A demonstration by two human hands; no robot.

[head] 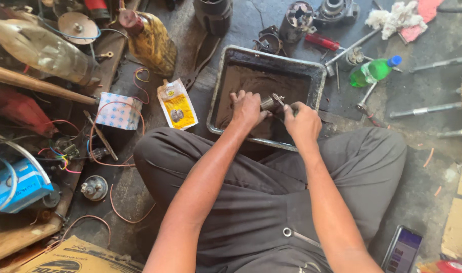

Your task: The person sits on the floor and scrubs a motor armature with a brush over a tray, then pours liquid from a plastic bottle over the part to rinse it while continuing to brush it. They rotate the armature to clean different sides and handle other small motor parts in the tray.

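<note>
Fingers of the left hand (246,108) are curled tight around a small grey metal part (268,103), and the right hand (302,121) has its fingers pinched on the other end of it, so both hands are clamped on the same piece. They hold it just over the near half of a dirty metal tray (319,76), close to its near edge, right in front of the person's crossed legs in grey trousers.

On the lap there's a spanner (299,236), and a phone (403,249) lies on the floor by the right knee. Just left of the tray sits a yellow sachet (177,103), then a small patterned box (119,110). Beyond the tray's far right corner lie a red-handled screwdriver (322,42) and a green bottle (374,71), with a white rag (395,17) further back.
</note>
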